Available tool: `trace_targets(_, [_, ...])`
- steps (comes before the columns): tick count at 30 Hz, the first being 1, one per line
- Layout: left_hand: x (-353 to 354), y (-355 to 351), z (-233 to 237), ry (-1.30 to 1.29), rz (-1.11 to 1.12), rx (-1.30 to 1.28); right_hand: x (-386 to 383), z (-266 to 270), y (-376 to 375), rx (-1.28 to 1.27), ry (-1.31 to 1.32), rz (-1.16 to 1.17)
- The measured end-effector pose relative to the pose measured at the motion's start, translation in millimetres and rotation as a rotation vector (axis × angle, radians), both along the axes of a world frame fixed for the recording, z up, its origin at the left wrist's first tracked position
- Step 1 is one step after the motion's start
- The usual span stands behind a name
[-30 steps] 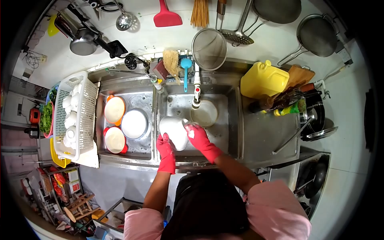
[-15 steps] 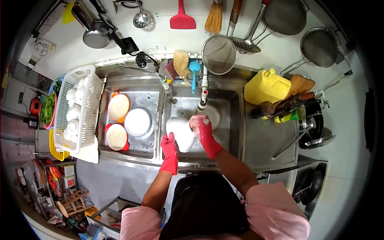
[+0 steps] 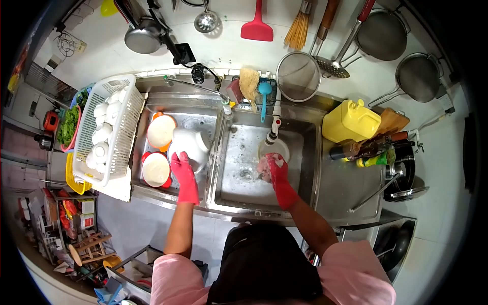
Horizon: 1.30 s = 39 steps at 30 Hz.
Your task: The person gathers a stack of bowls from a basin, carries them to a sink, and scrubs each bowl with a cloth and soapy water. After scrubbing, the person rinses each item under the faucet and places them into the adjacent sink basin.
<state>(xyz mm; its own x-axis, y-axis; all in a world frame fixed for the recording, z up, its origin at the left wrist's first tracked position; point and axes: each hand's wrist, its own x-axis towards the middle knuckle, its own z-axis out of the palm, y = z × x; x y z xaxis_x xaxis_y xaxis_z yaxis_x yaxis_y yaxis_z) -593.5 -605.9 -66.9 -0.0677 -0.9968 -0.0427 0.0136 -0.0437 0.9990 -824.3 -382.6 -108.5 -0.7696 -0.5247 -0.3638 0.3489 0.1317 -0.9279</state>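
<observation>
My left hand (image 3: 184, 175), in a red rubber glove, grips a large white bowl (image 3: 192, 143) tilted over the left sink basin (image 3: 195, 121). Beneath it, the round white dish is mostly covered. An orange-handled pot (image 3: 161, 131) and a red-handled pot (image 3: 156, 169), both with pale insides, sit to the left of the bowl. In the right basin (image 3: 239, 185), my gloved right hand (image 3: 278, 175) is closed on a soapy pinkish scrubbing cloth (image 3: 264, 168). Just beyond that hand, a pale round dish (image 3: 282, 147) lies under the tap (image 3: 272, 133).
A white plastic basket (image 3: 124, 127) of white crockery stands left of the sink. On the right are a yellow jug (image 3: 351, 122), several bottles (image 3: 345, 151) and a cutting board (image 3: 390, 121). Strainers (image 3: 299, 76) and a red spatula (image 3: 257, 28) hang on the wall behind.
My left hand has carried the white bowl from the right basin to above the left one. My right hand, with the cloth, has come away from the bowl and stays over the right basin.
</observation>
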Motion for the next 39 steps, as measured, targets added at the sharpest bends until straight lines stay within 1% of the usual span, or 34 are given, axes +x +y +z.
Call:
trace_targets(1, [2,-12,0,-0.025,-0.055,-0.004,3,5,9,-0.020,-0.079,0.011])
trace_targets(3, [2,-35,-37,-0.253,-0.047,-0.205,7,11,24,-0.062,-0.231,0.034])
trace_targets(4, [8,-47,-73,-0.501,-0.059,-0.233,3,6,30,-0.029,-0.255,0.038])
trace_targets(5, [10,-54,-99,-0.748,-0.073,-0.261,0,0,36,0.003,-0.280,0.042])
trace_targets(6, [9,-51,-101,-0.851,-0.153,-0.191,-3,2,42,0.018,-0.288,0.051])
trace_targets(7, [7,-46,-108,-0.873,-0.181,-0.239,-4,-1,50,0.035,-0.300,0.057])
trace_targets(9, [-5,-34,-124,-0.917,-0.238,-0.335,-6,-9,62,-0.020,-0.300,-0.006])
trace_targets(10, [-25,-16,-103,-0.848,-0.240,-0.303,-10,-13,66,-0.047,-0.299,-0.038])
trace_targets(11, [-49,9,-68,-0.865,-0.257,-0.516,-16,-13,71,0.001,-0.314,-0.056])
trace_targets(12, [-66,17,-72,-0.672,-0.325,-0.511,-21,-12,78,0.050,-0.329,-0.071])
trace_targets(13, [-83,39,-63,-0.565,-0.350,-0.489,-26,-13,82,0.099,-0.344,-0.088])
trace_targets(14, [-98,50,-81,-0.529,-0.380,-0.704,-31,-17,87,0.064,-0.374,-0.098])
trace_targets(15, [-112,65,-100,-0.562,-0.525,-0.573,-34,-21,93,0.033,-0.401,-0.110])
trace_targets(16, [-131,79,-109,-0.640,-0.649,-0.188,-39,-26,99,0.003,-0.423,-0.122])
trace_targets(17, [-150,93,-117,-0.771,-0.742,0.182,-43,-29,104,0.003,-0.428,-0.148])
trace_targets(20, [-182,132,-282,-0.736,-0.517,0.107,-47,-31,115,0.002,-0.400,-0.234])
trace_targets(21, [-192,142,-283,-0.670,-0.499,0.184,-54,-33,124,0.027,-0.470,-0.182])
trace_targets(23, [-221,142,-313,-0.718,-0.566,0.543,-71,-29,140,0.084,-0.612,-0.079])
trace_targets(24, [-226,157,-327,-0.510,-0.452,0.603,-74,-24,144,0.165,-0.642,-0.099])
trace_targets(25, [-229,166,-339,-0.359,-0.451,0.758,-74,-19,147,0.111,-0.628,-0.093])
trace_targets(26, [-232,170,-337,-0.208,-0.445,0.903,-74,-13,149,0.050,-0.615,-0.083])
trace_targets(27, [-237,181,-333,-0.094,-0.399,0.958,-76,-7,151,-0.017,-0.602,-0.070])
trace_targets(28, [-244,191,-317,0.017,-0.348,1.012,-77,13,148,0.037,-0.578,-0.043])
trace_targets(31, [-238,198,-304,0.332,-0.513,1.259,-83,3,160,0.014,-0.485,-0.036])
trace_targets(34, [-209,188,-297,0.375,-0.895,1.384,-84,30,136,0.116,-0.499,-0.292])
trace_targets(37, [-187,200,-263,0.351,-0.876,1.437,-94,30,148,0.069,-0.474,-0.121])
trace_targets(38, [-176,199,-248,0.357,-0.902,1.437,-100,22,156,0.024,-0.516,-0.078])
trace_targets(39, [-169,201,-232,0.260,-0.834,1.394,-108,12,164,-0.020,-0.559,-0.034])
